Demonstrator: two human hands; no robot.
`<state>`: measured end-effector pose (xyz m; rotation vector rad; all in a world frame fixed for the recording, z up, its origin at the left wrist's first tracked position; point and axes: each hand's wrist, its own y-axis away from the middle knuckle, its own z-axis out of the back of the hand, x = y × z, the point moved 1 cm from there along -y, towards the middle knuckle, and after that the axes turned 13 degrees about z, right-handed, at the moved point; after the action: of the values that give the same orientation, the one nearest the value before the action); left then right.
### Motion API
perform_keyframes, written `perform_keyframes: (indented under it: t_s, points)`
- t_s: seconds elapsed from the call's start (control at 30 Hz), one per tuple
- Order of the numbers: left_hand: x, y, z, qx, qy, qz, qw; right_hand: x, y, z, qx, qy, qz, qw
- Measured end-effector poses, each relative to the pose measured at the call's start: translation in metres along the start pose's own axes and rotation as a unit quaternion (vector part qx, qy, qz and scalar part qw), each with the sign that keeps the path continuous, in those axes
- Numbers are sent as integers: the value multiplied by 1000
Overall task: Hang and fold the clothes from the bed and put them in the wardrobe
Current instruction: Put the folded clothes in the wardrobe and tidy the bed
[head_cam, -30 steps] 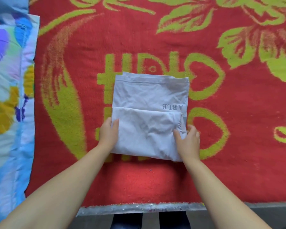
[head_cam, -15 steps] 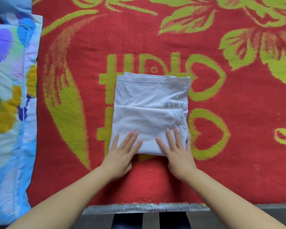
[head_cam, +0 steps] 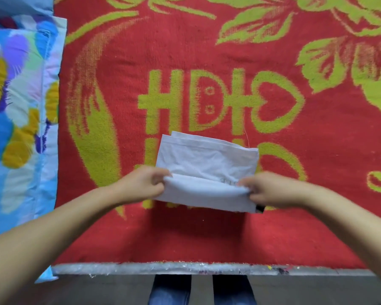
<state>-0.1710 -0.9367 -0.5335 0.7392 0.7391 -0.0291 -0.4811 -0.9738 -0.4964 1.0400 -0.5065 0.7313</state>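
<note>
Head view: the left fingers [head_cam: 161, 176] curl round the left end of the folded white shirt [head_cam: 207, 164], thumb under and fingertips on top of the near fold, and the right fingers [head_cam: 248, 190] pinch the right end the same way. Both hands, left hand [head_cam: 141, 183] and right hand [head_cam: 273, 190], are clamped on cloth, none spread apart. The shirt sits at about 6 o'clock from the yellow lettering on the red blanket [head_cam: 119, 238] that covers the bed, its near edge raised off the blanket, its far edge toward 12 o'clock looking as if it lies flat, though motion blur makes that uncertain.

The step in hand looks like lifting the finished fold to carry it to the wardrobe, or making one more fold. To do it well, the grips should stay level and matched so the layers do not slide apart; sliding the thumbs deeper beneath would support the middle, which may sag. The loose corner at 4 o'clock hangs lower and could unfold. A patterned quilt [head_cam: 20, 106] lies at 9 o'clock, well apart.
</note>
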Motion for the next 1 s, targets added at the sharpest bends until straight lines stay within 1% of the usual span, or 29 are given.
perform_keyframes:
  t_s: [0.07, 0.1, 0.13, 0.2, 0.23, 0.3, 0.33, 0.37, 0.4, 0.43, 0.47, 0.5, 0.53, 0.57, 0.6, 0.67, 0.73, 0.77, 0.83, 0.9, 0.93, 1.0]
  points:
    - [-4, -23, 17, -37, 122, 42, 991, -22, -4, 28, -104, -45, -35, 993]
    - [-4, -37, 23, -57, 167, 67, 982, -34, -9, 39, -162, -82, -46, 982]
    - [-2, -52, 26, -80, 200, 91, 972, -44, -16, 47, -215, -108, -61, 969]
    - [3, -83, 28, -138, 236, 129, 953, -66, -34, 50, -290, -130, -106, 942]
    - [6, -96, 26, -172, 233, 146, 946, -74, -43, 49, -320, -127, -134, 929]
    - [6, -112, 21, -243, 161, 167, 942, -82, -57, 42, -382, -58, -191, 902]
    - [2, -113, 18, -282, 91, 153, 943, -79, -61, 37, -402, -8, -214, 890]
    - [-4, -109, 13, -319, 0, 113, 941, -73, -62, 31, -413, 41, -226, 881]
    - [-12, -102, 4, -339, -95, 57, 934, -63, -65, 21, -416, 89, -220, 878]
    - [-15, -93, -12, -335, -178, -2, 925, -50, -68, 7, -408, 142, -191, 881]
    - [-18, -82, -30, -309, -243, -57, 918, -35, -74, -10, -390, 196, -149, 887]
    - [-15, -72, -50, -266, -296, -90, 913, -22, -80, -30, -363, 240, -108, 894]
    - [-11, -64, -67, -223, -339, -100, 908, -12, -85, -50, -319, 260, -80, 908]
    - [-5, -60, -79, -185, -371, -86, 906, -9, -90, -67, -271, 267, -77, 922]
    - [1, -60, -85, -162, -391, -60, 904, -11, -93, -77, -232, 269, -97, 930]
    - [4, -67, -86, -155, -397, -11, 904, -24, -99, -84, -194, 260, -142, 935]
    - [3, -73, -81, -172, -391, -13, 904, -26, -101, -74, -188, 257, -165, 933]
    - [2, -76, -79, -167, -399, -9, 902, -24, -101, -69, -195, 266, -162, 930]
    - [3, -77, -77, -134, -409, 10, 903, -20, -100, -60, -180, 245, -161, 939]
    - [-8, -75, -64, -119, -392, 17, 912, -13, -91, -46, -162, 223, -168, 946]
    - [-16, -73, -55, -110, -381, 39, 917, -8, -87, -37, -155, 209, -174, 950]
    - [-38, -67, -32, -71, -396, 80, 912, 3, -77, -15, -152, 183, -181, 954]
